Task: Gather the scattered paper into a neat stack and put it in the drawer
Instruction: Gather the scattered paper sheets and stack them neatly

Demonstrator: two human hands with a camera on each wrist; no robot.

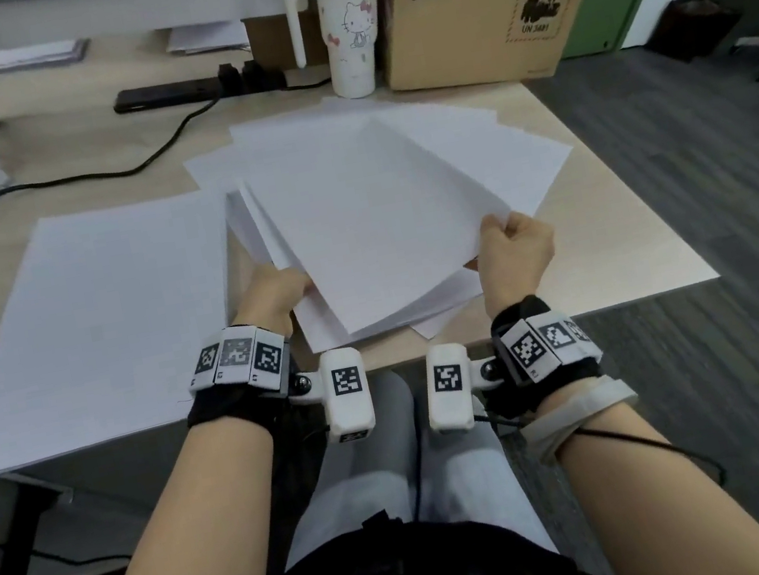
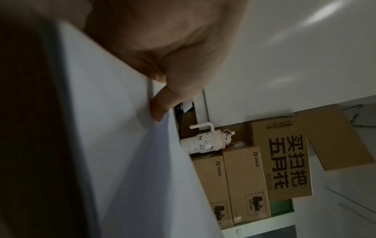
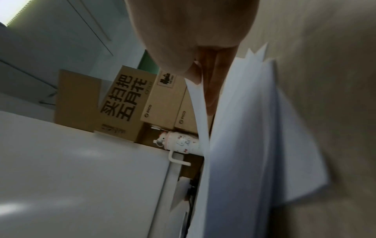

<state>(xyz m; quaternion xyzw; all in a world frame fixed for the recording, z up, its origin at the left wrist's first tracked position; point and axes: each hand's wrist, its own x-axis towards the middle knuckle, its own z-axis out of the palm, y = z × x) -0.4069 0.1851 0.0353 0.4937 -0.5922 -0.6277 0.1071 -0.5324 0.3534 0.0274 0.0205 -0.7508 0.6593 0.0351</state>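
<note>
Both hands hold a fanned bundle of white paper sheets (image 1: 378,236) tilted up over the desk's near right part. My left hand (image 1: 273,288) grips its near left edge, thumb on the sheets (image 2: 114,128) in the left wrist view. My right hand (image 1: 512,246) pinches the near right corner; the right wrist view shows fingers (image 3: 211,90) between the sheets (image 3: 240,145). More loose sheets (image 1: 483,142) lie spread under the bundle. A large neat white stack (image 1: 95,327) lies flat on the left. No drawer is visible.
At the desk's back stand a white cartoon-cat tumbler (image 1: 350,34) and brown PICO cardboard boxes (image 1: 481,15). A black power strip (image 1: 200,88) and its cable (image 1: 60,184) run across the back left. The desk's right edge (image 1: 621,173) drops to grey floor.
</note>
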